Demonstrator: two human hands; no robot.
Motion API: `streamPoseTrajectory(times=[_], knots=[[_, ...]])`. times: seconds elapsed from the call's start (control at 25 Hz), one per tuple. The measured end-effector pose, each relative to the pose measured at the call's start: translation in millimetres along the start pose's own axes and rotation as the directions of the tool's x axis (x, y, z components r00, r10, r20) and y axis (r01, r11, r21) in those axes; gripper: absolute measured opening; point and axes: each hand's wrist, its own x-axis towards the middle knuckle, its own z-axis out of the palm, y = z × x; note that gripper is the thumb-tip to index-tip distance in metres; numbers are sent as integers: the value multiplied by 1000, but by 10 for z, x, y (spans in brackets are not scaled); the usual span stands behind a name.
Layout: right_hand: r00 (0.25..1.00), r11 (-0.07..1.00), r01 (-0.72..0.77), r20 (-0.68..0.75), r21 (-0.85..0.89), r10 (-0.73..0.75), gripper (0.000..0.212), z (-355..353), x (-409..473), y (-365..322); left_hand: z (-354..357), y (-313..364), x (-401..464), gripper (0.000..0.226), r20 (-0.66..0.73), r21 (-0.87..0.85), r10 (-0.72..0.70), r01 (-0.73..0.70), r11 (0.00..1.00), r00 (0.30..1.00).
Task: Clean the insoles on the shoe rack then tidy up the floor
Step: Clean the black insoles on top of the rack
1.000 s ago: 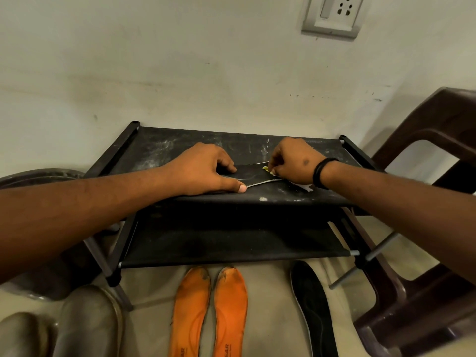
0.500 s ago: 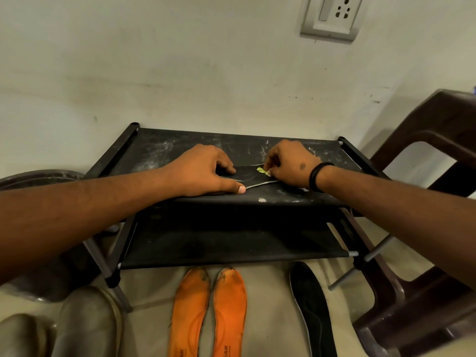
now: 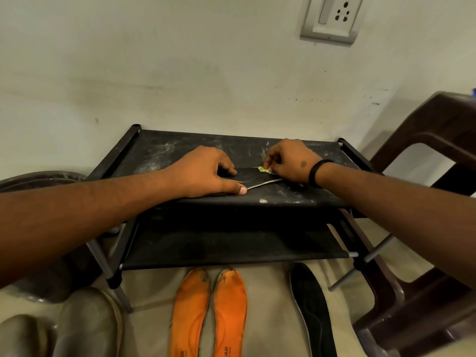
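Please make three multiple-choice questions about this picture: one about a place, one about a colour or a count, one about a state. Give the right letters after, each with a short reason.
1. Where does the black insole being cleaned lie?
A. on the top shelf of the shoe rack
B. on the floor
C. on the chair

2. How many orange insoles lie on the floor?
A. one
B. two
C. four

3. What is the right hand doing?
A. hanging open in the air
B. pinching a small yellow-green piece on the insole
C. gripping the chair

Answers:
1 A: the insole lies on the dusty top shelf, with the left hand resting on it.
2 B: a pair lies side by side in front of the rack; a second black insole lies to their right.
3 B: its fingertips close on the yellow-green piece at the insole's far edge.
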Motion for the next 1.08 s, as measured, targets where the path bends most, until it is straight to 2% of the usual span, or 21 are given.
streamPoseTrajectory(times=[0.08,0.2,0.36,0.44,0.56,0.64,0.8,0.88,0.96,1.0,1.08], knots=[[999,1000,5,-36,-16,-6,23,98,32,-86,2,-20,-2,63,-1,2,-1,1,1000,1000],[994,993,105,-30,52,-104,22,156,-12,-278,-6,-7,-22,71,7,8,3,-3,1000,1000],[973,968,211,64,134,-221,14,73,-163,-342,-5,21,-31,71,10,7,17,-17,1000,1000],[981,983,159,93,93,-168,10,14,-140,-250,3,12,-8,64,8,7,11,-11,1000,1000],[999,1000,-7,37,5,7,12,-28,7,-92,7,-9,13,60,8,2,7,-7,1000,1000],[998,998,-67,4,3,67,14,20,79,-111,5,-13,10,59,6,6,7,-7,1000,1000],[999,999,46,-7,1,-46,15,153,91,-339,-1,-11,-13,63,7,10,4,-4,1000,1000],[991,991,116,52,64,-119,14,103,21,-409,-2,0,-23,71,12,9,11,-11,1000,1000],[977,984,166,123,70,-174,14,34,-78,-423,0,1,-21,68,15,8,16,-16,1000,1000],[975,985,165,141,39,-169,14,7,-95,-384,-1,-2,-11,64,16,11,16,-16,1000,1000],[990,994,77,125,-72,-68,14,-41,-66,-236,6,-9,8,63,14,11,9,-9,1000,1000]])
